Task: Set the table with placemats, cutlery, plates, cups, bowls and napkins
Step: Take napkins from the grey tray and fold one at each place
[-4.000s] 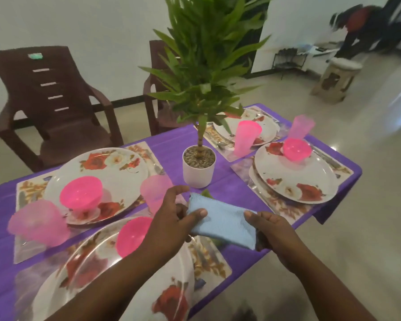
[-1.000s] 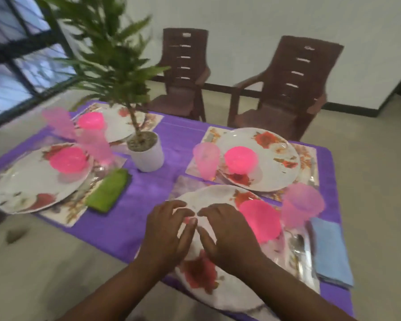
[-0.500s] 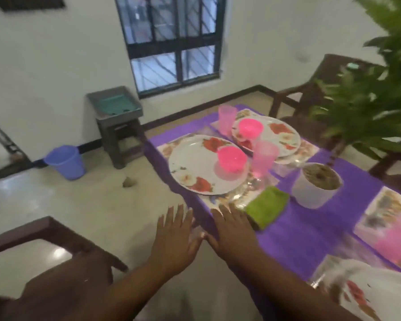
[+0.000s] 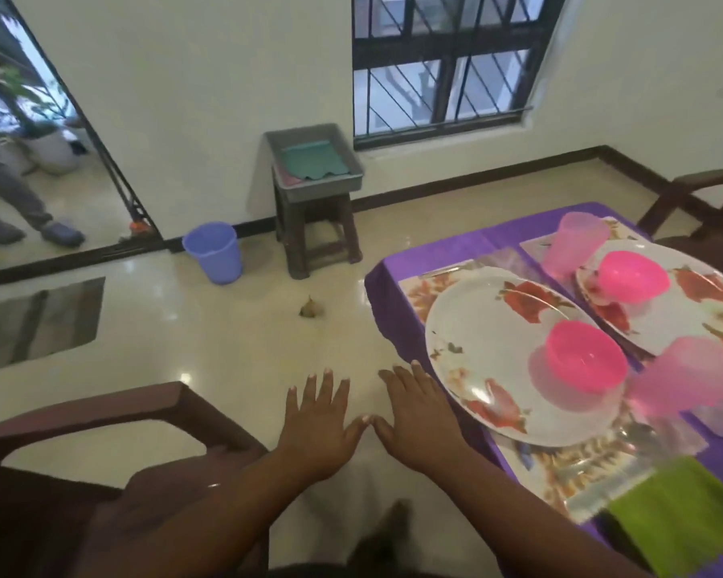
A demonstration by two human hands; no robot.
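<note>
Hands first: your left hand and right hand are both stretched out flat, palms down, fingers straight and spread, holding nothing, with the thumb tips almost meeting over the pale floor. Your right hand sits just beside the table edge, near the rim of the nearest plate. Down at your left is the arm of a brown chair.

On the purple tablecloth to your right, a green napkin lies at the near end, just beside a floral placemat. On that placemat rests the nearest plate, white with red flowers, carrying a pink bowl. A blurred pink cup stands just beside it. Cutlery near the cup is too blurred for you to make out. Farther along, a second plate holds another pink bowl, with a second pink cup beyond it.

Out on the floor lies a small scrap. Against the wall stand a blue bucket and a stool bearing a grey tray, under a barred window. A person's legs show in the doorway at far left.
</note>
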